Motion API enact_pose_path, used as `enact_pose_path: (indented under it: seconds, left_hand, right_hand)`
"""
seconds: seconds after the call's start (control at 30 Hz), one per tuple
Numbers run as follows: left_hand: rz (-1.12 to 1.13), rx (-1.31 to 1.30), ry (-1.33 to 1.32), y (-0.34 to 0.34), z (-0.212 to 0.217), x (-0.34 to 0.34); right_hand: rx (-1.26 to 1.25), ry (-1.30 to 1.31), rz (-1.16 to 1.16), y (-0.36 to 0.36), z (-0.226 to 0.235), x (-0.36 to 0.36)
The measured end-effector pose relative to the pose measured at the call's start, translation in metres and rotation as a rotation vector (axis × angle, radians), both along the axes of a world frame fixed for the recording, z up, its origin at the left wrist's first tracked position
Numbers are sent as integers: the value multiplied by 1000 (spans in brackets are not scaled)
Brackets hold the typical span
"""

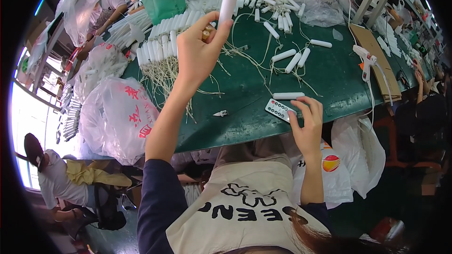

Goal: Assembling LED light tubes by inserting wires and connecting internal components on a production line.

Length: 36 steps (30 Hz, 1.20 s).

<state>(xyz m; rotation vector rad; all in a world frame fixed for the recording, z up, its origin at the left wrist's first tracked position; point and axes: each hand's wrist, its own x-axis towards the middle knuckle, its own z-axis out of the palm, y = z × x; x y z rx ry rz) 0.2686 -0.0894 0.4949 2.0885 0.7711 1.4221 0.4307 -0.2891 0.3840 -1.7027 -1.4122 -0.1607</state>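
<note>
Raised over the table, my left hand (200, 49) is closed around the lower end of a white plastic tube (229, 2), which stands nearly upright. A small gold-coloured thing (207, 32) shows at its curled fingers; I cannot make out what it is. Near the front edge, my right hand (308, 124) has its thumb and fingers apart at the right end of a flat white remote control (278, 109) with small buttons. One white stick-shaped tube (288, 96) lies just behind the remote. A small white pointed piece (221, 113) rests on the table between my hands.
Rows of white tubes with thin wires (157, 49) lie at the left, more loose wired tubes (292, 61) at the right. A green bag (162, 0) stands at the back. Clear plastic bags (115, 117) crowd the left edge. A white power strip (366, 61) hangs by cardboard (376, 61).
</note>
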Motion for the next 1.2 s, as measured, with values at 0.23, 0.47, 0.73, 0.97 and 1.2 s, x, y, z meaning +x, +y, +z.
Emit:
enact_pose_path:
  seconds: [0.23, 0.47, 0.73, 0.97, 1.2]
  left_hand:
    - [-276, -258, 86, -9, -33, 15]
    - [-463, -319, 236, -23, -48, 23]
    - [-249, -242, 212, -3, -60, 22]
    - [-162, -289, -33, 34, -80, 16]
    - [-236, -581, -307, 42, -68, 6]
  right_hand:
    - [-47, 85, 138, 30, 4, 0]
    - [-31, 387, 331, 52, -4, -5]
    - [161, 823, 158, 56, -8, 16]
    - [275, 746, -31, 62, -2, 33]
    - [301, 718, -118, 64, -9, 45]
